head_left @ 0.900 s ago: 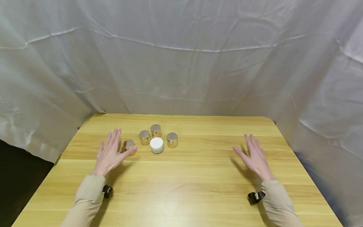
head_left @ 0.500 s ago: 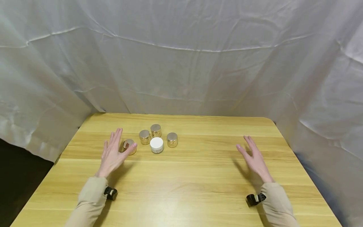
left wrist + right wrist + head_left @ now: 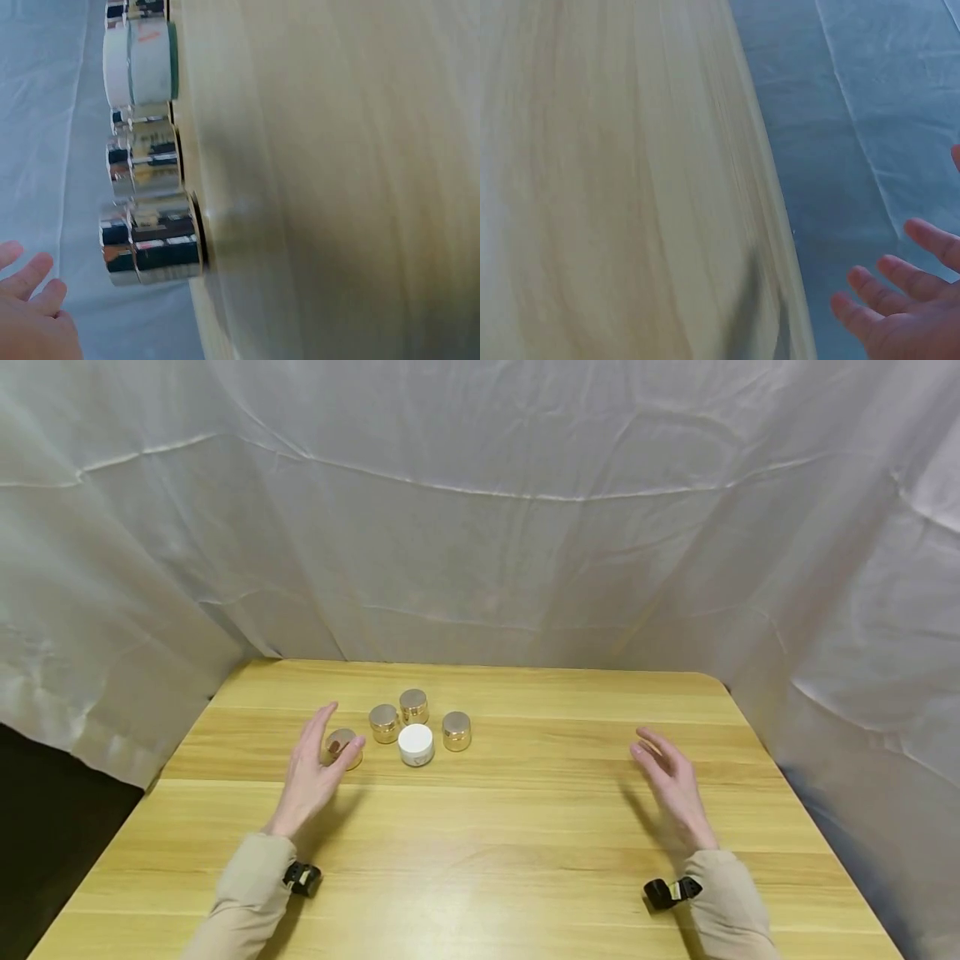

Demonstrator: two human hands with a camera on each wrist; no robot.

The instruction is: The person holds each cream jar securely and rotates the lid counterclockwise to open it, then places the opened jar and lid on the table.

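Note:
My left hand [image 3: 307, 781] hovers above the table with its fingers loosely extended and the thumb apart. In the head view it partly covers the leftmost gold jar [image 3: 350, 760]; the left wrist view shows a gap between the fingers and that same gold jar [image 3: 161, 240]. To the right stand a second gold jar [image 3: 384, 727], a third gold jar at the back [image 3: 414, 710], a white-lidded jar [image 3: 416, 747] in front and another gold jar [image 3: 456, 733]. All are upright with lids on. My right hand [image 3: 675, 789], holding nothing, hovers over the table's right side, fingers slightly bent.
The wooden table [image 3: 510, 852] has rounded far corners. A pale hanging cloth [image 3: 480, 543] encloses its back and sides. Black wrist cameras sit on both sleeves, the left camera [image 3: 303, 878] and the right camera [image 3: 663, 893].
Both hands have drifted slightly inward, and their fingers have drawn together and bent a little. The jars have stayed in place.

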